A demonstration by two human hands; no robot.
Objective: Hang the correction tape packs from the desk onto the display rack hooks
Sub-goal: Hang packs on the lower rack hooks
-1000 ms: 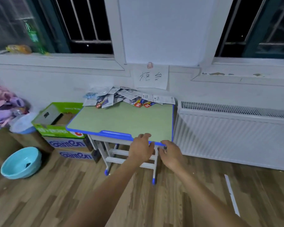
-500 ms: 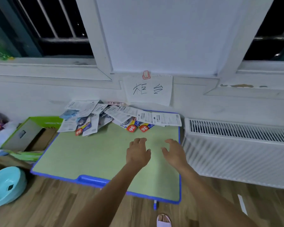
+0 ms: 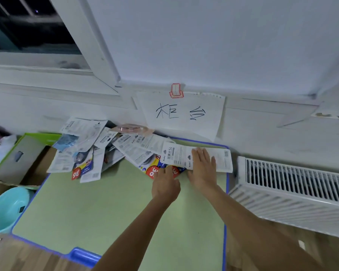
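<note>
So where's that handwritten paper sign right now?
The paper sign hangs on the wall under a red clip, just behind the desk's far edge, above the pile of packs.

white radiator [image 3: 294, 186], teal basin [image 3: 5, 209], cardboard box [image 3: 18, 161], handwritten paper sign [image 3: 182, 114]

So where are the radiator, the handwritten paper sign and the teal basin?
radiator [image 3: 294, 182]: head view, on its top grille.
handwritten paper sign [image 3: 181, 114]: head view, between the characters.
teal basin [image 3: 6, 207]: head view, inside the bowl.
</note>
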